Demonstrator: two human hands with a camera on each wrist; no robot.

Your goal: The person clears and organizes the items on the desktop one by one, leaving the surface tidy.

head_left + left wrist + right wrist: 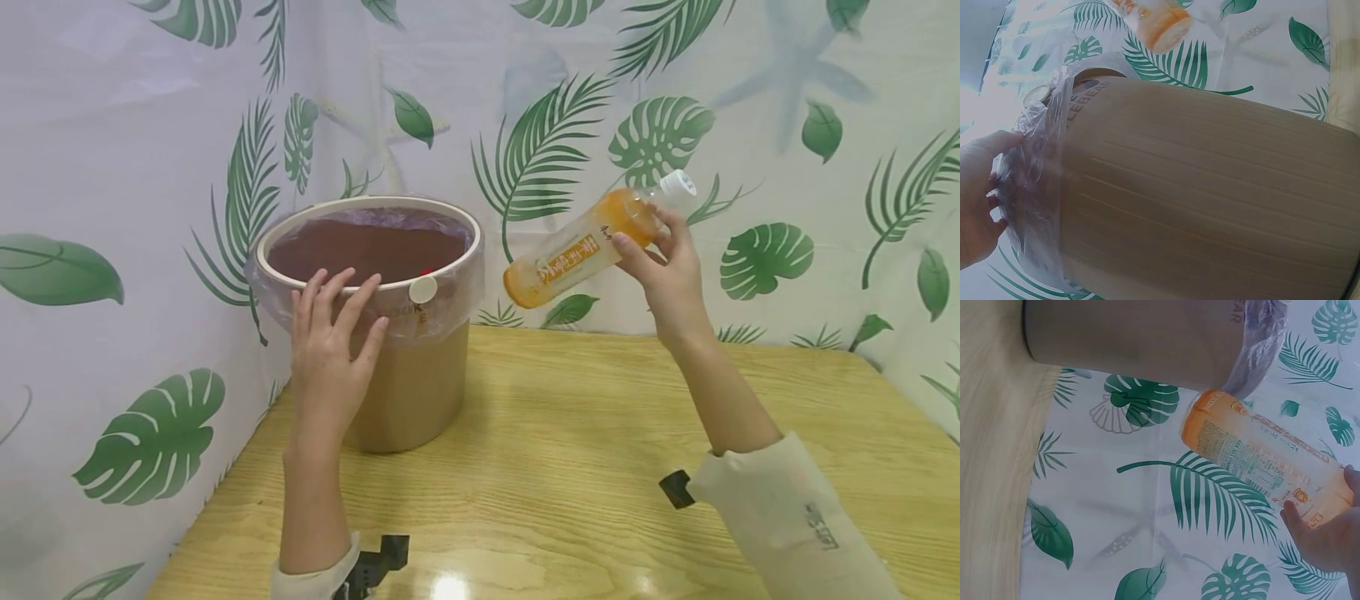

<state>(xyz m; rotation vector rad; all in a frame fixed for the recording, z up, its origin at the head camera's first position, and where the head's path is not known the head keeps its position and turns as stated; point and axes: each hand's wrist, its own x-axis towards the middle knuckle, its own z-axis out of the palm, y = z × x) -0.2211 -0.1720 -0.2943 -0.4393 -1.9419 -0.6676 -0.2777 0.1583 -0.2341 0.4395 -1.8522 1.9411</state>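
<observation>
A tan trash bin (408,383) lined with a clear plastic bag (450,304) stands upright at the left of the table. My left hand (330,358) rests spread fingers against the front of its bagged rim; the left wrist view shows that hand (982,200) touching the plastic at the mouth of the bin. To the right of the bin, my right hand (671,279) grips a plastic bottle (577,254) near its white cap (678,188). Orange-and-clear wrapping covers the bottle, which is tilted in the air with its base towards the bin.
A light wooden table (570,450) lies beneath the bin. Behind and to the left hangs a white cloth (450,67) printed with green leaves. The bin's dark interior (360,250) shows through its mouth; I cannot tell what lies inside.
</observation>
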